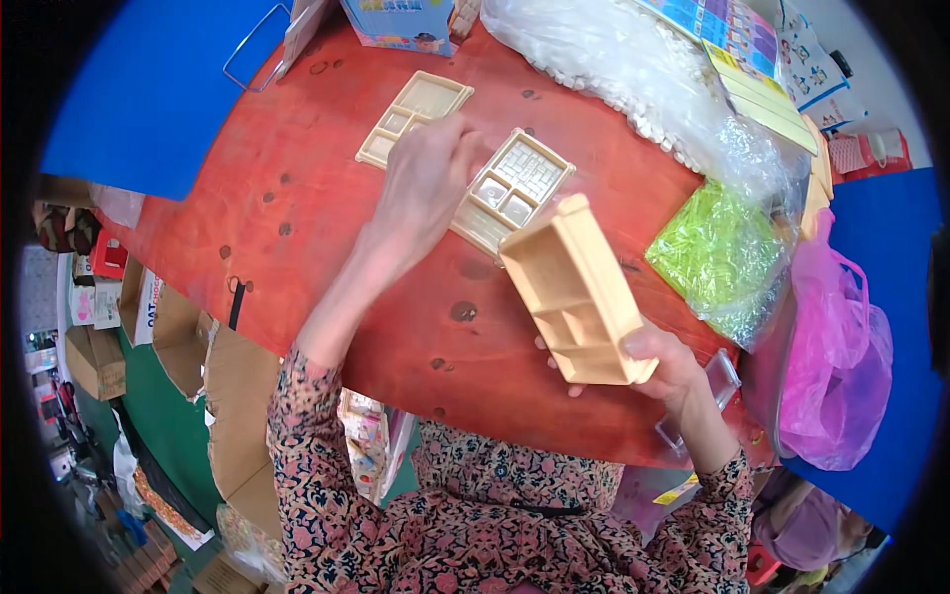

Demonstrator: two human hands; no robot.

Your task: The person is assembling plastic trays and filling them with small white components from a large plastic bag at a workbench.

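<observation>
In my right hand (665,361) is a deep beige plastic compartment box (569,287), tilted, with its divided open face toward the left. The fingers wrap round its near end. My left hand (427,173) is over the table between two small cream compartment trays, its fingers smeared by motion. Beside its fingers is a tray (522,183) with white brick-patterned pieces in the large compartment and pieces in two small ones. The other tray (416,114), at the far left, is partly covered by that hand; whether the fingers touch either tray is unclear.
A clear bag of white pieces (633,89) lies at the far right. Bright green pieces in clear wrap (717,243) and a pink plastic bag (836,366) are on the right. A blue printed box (401,22) stands at the back of the red table (297,188). Cardboard boxes (237,416) are at left.
</observation>
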